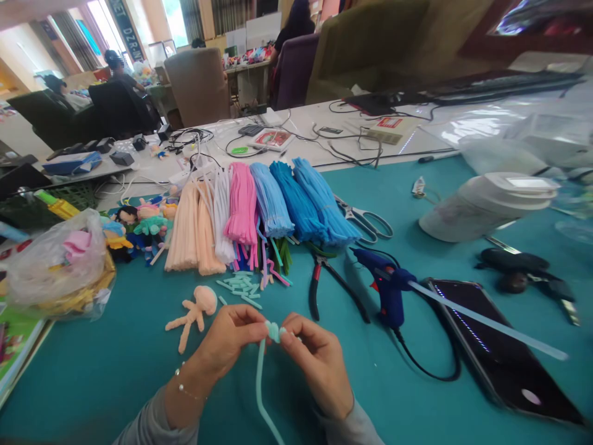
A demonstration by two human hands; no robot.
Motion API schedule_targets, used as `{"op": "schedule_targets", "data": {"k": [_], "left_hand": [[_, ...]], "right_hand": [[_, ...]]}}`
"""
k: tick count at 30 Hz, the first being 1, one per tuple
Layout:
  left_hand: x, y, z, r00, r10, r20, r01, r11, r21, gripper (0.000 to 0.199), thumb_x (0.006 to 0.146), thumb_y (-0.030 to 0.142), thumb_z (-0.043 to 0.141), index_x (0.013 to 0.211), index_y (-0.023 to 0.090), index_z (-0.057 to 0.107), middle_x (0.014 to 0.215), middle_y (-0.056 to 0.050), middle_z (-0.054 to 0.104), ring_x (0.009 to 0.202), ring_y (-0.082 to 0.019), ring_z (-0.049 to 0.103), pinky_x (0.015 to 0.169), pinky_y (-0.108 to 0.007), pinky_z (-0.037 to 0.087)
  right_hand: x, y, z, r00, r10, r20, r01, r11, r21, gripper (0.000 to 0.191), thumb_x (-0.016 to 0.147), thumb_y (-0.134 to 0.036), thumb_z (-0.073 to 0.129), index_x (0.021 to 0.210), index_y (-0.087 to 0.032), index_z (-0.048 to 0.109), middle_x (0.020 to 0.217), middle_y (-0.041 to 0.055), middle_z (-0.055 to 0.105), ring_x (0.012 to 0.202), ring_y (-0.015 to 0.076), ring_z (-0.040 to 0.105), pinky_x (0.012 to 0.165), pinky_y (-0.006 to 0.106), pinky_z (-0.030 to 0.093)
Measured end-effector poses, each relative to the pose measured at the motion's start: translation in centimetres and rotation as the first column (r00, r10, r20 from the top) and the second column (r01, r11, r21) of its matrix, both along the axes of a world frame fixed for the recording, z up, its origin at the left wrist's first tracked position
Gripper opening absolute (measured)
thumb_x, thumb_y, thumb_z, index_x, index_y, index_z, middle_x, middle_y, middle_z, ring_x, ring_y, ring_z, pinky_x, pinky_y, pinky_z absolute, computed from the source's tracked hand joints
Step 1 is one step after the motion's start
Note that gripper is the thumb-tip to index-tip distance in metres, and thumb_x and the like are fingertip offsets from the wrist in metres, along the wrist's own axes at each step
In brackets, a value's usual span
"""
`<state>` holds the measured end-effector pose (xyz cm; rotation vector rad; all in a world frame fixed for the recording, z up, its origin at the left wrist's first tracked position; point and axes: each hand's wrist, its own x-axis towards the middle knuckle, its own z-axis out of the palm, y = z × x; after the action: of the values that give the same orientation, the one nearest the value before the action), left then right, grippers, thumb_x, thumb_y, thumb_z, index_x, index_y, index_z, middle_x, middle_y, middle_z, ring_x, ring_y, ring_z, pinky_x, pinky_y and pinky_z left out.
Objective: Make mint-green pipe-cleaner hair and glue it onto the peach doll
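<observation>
My left hand (pixel 231 340) pinches one side of a small coiled piece of mint green pipe cleaner (pixel 273 332). On the other side, the fingertips of my right hand (pixel 317 358) close on the same coil. A long mint tail (pixel 260 389) hangs down from it between my hands. Just left of my left hand lies a peach doll figure (pixel 191 314) with a round head and thin limbs. Behind my hands is a small pile of short mint pieces (pixel 241 285). Bundles of peach (pixel 185 228), white, pink (pixel 241 204) and blue (pixel 301 204) pipe cleaners lie further back.
To the right are red-handled pliers (pixel 317 287), scissors (pixel 365 219), a blue glue gun (pixel 386 287) with its cord, a phone (pixel 504 346) and a tilted cup (pixel 482 207). Small dolls (pixel 148 222) and a plastic bag (pixel 60 266) are at left. People sit in the background.
</observation>
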<state>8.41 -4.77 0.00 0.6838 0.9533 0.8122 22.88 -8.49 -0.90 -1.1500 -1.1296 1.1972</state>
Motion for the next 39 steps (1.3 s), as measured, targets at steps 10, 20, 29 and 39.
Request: {"op": "schedule_targets", "data": {"k": [10, 20, 29, 39], "left_hand": [[0.1, 0.0, 0.31, 1.0, -0.02, -0.023, 0.019, 1.0, -0.019, 0.023, 0.048, 0.025, 0.084, 0.051, 0.014, 0.064, 0.045, 0.001, 0.062, 0.045, -0.01, 0.054, 0.048, -0.022, 0.04], [-0.01, -0.11, -0.25, 0.989, -0.15, 0.02, 0.151, 0.986, -0.077, 0.027, 0.051, 0.031, 0.082, 0.05, 0.014, 0.06, 0.042, 0.002, 0.057, 0.041, -0.009, 0.049, 0.042, -0.021, 0.036], [0.09, 0.01, -0.17, 0.995, -0.082, -0.055, 0.081, 0.996, -0.022, 0.023, 0.052, 0.027, 0.08, 0.051, 0.014, 0.062, 0.044, 0.001, 0.06, 0.044, -0.01, 0.052, 0.047, -0.022, 0.04], [0.25, -0.03, 0.22, 0.99, -0.134, 0.033, 0.137, 0.983, -0.124, 0.026, 0.05, 0.03, 0.08, 0.05, 0.014, 0.059, 0.043, 0.001, 0.058, 0.041, -0.009, 0.048, 0.043, -0.021, 0.038]], "right_hand": [[-0.14, 0.09, 0.48, 0.996, 0.087, 0.0, -0.087, 0.996, -0.033, 0.032, 0.078, -0.045, 0.065, 0.06, -0.019, 0.058, 0.06, 0.0012, 0.06, 0.059, 0.0157, 0.05, 0.058, 0.028, 0.038], [-0.15, 0.19, 0.04, 0.99, 0.117, -0.083, -0.127, 0.984, -0.126, 0.043, 0.071, -0.053, 0.068, 0.053, -0.019, 0.049, 0.051, -0.0026, 0.049, 0.051, 0.0124, 0.042, 0.052, 0.026, 0.032], [-0.18, 0.13, 0.4, 0.997, 0.06, -0.046, -0.064, 0.992, -0.108, 0.038, 0.074, -0.048, 0.069, 0.054, -0.019, 0.053, 0.055, -0.001, 0.054, 0.054, 0.0129, 0.044, 0.054, 0.026, 0.035], [0.05, 0.11, 0.16, 0.994, 0.083, -0.075, -0.092, 0.987, -0.133, 0.039, 0.073, -0.05, 0.067, 0.055, -0.019, 0.052, 0.055, -0.0012, 0.051, 0.055, 0.0135, 0.042, 0.055, 0.027, 0.032]]}}
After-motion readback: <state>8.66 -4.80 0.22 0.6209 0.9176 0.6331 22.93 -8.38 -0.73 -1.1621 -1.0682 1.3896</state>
